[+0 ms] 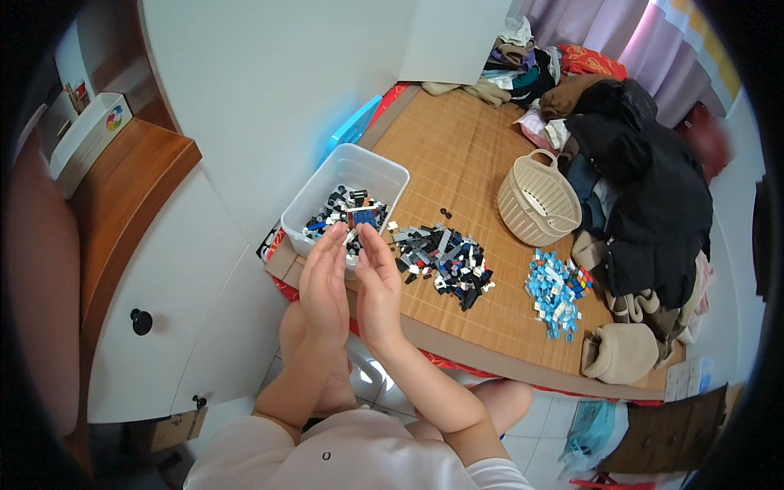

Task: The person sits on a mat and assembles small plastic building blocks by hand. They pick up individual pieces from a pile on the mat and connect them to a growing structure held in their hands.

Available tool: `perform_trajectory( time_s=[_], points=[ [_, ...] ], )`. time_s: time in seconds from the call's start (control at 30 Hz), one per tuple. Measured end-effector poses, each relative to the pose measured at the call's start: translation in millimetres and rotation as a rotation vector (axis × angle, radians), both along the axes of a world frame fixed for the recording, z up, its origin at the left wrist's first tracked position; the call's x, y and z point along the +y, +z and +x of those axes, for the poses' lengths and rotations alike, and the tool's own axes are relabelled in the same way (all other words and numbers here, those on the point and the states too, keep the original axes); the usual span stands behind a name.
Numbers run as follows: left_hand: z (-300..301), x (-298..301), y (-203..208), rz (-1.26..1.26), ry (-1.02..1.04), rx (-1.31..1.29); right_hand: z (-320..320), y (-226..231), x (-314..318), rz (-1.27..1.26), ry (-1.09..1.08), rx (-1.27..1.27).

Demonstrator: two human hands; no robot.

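Observation:
My left hand [324, 282] and my right hand [377, 282] are raised side by side at the near edge of a clear plastic bin [390, 175]. Their palms face each other with the fingers stretched out, and a narrow gap shows between them. No held thing is visible, though the inner palms are partly hidden. Just beyond the fingertips, a blue and reddish-brown block piece [363, 216] lies among black, white and grey toy bricks [331, 214] in the bin. Right of my hands, a pile of black, grey and white toy bricks [445, 257] spreads over the bamboo mat [457, 147].
A blue lid [355, 126] leans behind the bin. Farther right are a beige basket [539, 200], a pile of light-blue and white bricks [555, 298] and a colourful puzzle cube [580, 282]. Heaped clothes [645, 196] line the right side. A white cabinet [155, 278] stands at left.

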State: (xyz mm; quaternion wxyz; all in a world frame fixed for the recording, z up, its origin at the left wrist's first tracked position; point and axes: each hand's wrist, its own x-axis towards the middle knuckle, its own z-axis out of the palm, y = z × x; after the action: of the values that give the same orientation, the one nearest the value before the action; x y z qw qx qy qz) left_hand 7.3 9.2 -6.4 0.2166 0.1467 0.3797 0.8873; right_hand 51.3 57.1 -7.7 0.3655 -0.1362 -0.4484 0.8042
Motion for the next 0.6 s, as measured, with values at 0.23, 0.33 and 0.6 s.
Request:
perform_trajectory(
  time_s=[0.23,0.33,0.6],
  points=[
    [31,10,-5,-0.021,-0.165,0.009,32,-3,9,-0.125,-0.078,-0.02],
    [45,21,-20,-0.082,-0.264,0.031,53,-34,25,-0.059,-0.197,-0.078],
    [58,47,-66,-0.301,-0.328,-0.035,108,-81,44,-0.127,-0.406,-0.316]
  ],
)
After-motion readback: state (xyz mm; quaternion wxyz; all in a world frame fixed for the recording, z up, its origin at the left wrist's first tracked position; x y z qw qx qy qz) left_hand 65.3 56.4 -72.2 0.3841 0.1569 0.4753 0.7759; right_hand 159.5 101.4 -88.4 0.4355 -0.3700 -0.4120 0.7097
